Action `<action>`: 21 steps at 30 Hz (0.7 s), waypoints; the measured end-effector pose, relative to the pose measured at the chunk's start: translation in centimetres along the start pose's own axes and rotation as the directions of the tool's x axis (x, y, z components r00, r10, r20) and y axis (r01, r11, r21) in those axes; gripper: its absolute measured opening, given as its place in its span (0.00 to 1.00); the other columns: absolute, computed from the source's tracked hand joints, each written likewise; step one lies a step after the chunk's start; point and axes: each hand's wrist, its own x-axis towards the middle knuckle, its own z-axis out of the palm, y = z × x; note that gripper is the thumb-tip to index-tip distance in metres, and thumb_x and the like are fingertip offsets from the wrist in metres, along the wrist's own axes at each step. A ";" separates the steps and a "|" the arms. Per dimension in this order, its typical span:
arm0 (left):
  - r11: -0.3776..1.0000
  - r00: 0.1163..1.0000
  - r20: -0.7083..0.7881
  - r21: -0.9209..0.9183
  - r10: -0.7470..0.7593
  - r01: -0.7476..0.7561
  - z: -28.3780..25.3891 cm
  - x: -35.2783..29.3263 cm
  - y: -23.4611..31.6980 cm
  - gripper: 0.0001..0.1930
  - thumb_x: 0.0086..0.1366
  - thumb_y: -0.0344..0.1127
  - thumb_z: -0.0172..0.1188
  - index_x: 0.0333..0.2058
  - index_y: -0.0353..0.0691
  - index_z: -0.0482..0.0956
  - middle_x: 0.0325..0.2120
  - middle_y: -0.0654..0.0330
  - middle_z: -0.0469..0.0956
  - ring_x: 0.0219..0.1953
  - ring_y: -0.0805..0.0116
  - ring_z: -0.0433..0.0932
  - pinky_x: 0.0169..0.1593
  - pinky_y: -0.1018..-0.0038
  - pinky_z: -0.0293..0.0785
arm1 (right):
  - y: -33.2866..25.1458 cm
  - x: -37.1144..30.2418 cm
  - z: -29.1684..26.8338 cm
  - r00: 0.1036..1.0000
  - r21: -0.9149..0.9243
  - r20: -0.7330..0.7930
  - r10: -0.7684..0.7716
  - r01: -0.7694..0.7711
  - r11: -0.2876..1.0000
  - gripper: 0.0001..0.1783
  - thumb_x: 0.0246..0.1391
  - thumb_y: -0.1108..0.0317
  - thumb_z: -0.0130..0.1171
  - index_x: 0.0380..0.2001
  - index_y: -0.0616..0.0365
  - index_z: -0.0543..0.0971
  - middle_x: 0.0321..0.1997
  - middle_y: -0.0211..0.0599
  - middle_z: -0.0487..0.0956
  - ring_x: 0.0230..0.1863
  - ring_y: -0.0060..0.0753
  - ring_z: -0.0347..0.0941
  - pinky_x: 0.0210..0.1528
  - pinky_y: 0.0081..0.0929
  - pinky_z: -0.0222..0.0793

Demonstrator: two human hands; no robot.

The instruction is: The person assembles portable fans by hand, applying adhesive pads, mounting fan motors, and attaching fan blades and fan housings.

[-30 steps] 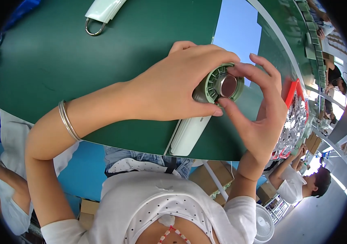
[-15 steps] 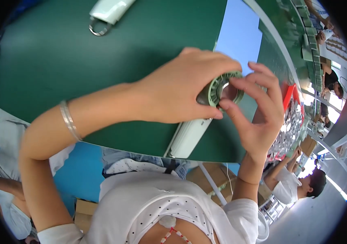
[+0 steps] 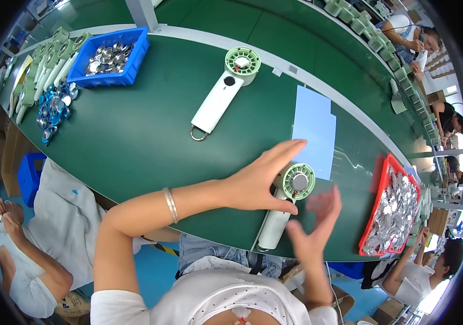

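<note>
A handheld fan (image 3: 276, 227) with a white handle and round green slotted head lies at the table's near edge. A plain grey disc (image 3: 300, 182) sits at the centre of its head. Around the head's left side is my left hand (image 3: 253, 181), thumb and forefinger spread wide, the thumb by the fan's neck. My right hand (image 3: 318, 227) is right of the fan, apart from it, fingers spread and blurred. Farther off lies a second fan (image 3: 218, 103), a pale square piece and red wire showing in its head.
A blue bin (image 3: 136, 62) of round metal parts stands far left, beside several more fans (image 3: 47, 67) and loose blue-and-silver discs (image 3: 55, 108). Blue sheets (image 3: 313, 130) lie beyond my hands. At right is a red tray (image 3: 371, 225) of silver pieces. Other people work nearby.
My right hand has drawn back from the fan's head, where its fingers were at the centre. My left hand has loosened and spread. The view now takes in more of the table.
</note>
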 end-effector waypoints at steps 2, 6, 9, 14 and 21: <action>0.963 0.951 -0.174 -0.042 0.254 -0.265 -2.0 0.5 -0.1 0.44 0.57 0.38 0.71 0.67 0.35 0.56 0.66 0.49 0.59 0.67 0.54 0.59 0.67 0.61 0.59 | -1.0 -2.6 2.6 0.996 -0.095 -0.090 0.010 -0.019 0.995 0.69 0.32 0.64 0.77 0.73 0.62 0.42 0.64 0.49 0.58 0.52 0.41 0.67 0.53 0.37 0.66; 0.954 0.692 -0.674 0.290 0.259 -0.075 -8.4 1.4 -1.4 0.33 0.54 0.36 0.71 0.55 0.32 0.65 0.52 0.48 0.66 0.54 0.52 0.68 0.57 0.63 0.68 | -1.2 -3.1 5.7 0.993 -0.123 -0.118 0.004 -0.019 0.992 0.66 0.35 0.78 0.71 0.73 0.61 0.38 0.68 0.50 0.55 0.47 0.38 0.69 0.48 0.34 0.68; 0.880 0.724 -0.663 0.440 0.187 0.176 -11.2 1.3 -2.5 0.32 0.54 0.35 0.70 0.54 0.31 0.64 0.48 0.47 0.67 0.50 0.50 0.69 0.56 0.62 0.69 | -1.7 -2.0 3.4 0.999 -0.065 -0.045 -0.004 0.001 0.998 0.63 0.36 0.83 0.63 0.73 0.59 0.40 0.66 0.46 0.57 0.45 0.36 0.69 0.46 0.33 0.70; 0.855 0.824 -0.565 0.411 -0.033 0.316 -9.2 2.2 -4.8 0.39 0.55 0.37 0.69 0.60 0.27 0.59 0.50 0.39 0.67 0.53 0.40 0.68 0.57 0.55 0.67 | -3.6 6.3 -1.6 0.999 0.169 -0.038 0.006 0.001 0.986 0.59 0.38 0.81 0.61 0.74 0.53 0.44 0.60 0.44 0.66 0.56 0.38 0.70 0.53 0.30 0.71; 0.851 0.830 -0.550 0.388 -0.095 0.354 -10.0 1.2 -3.8 0.31 0.59 0.36 0.66 0.58 0.29 0.66 0.46 0.44 0.73 0.49 0.43 0.72 0.54 0.56 0.68 | -1.1 31.9 3.2 0.984 -0.102 -0.116 -0.134 0.123 0.987 0.54 0.41 0.68 0.68 0.71 0.56 0.51 0.53 0.52 0.76 0.48 0.42 0.77 0.52 0.32 0.73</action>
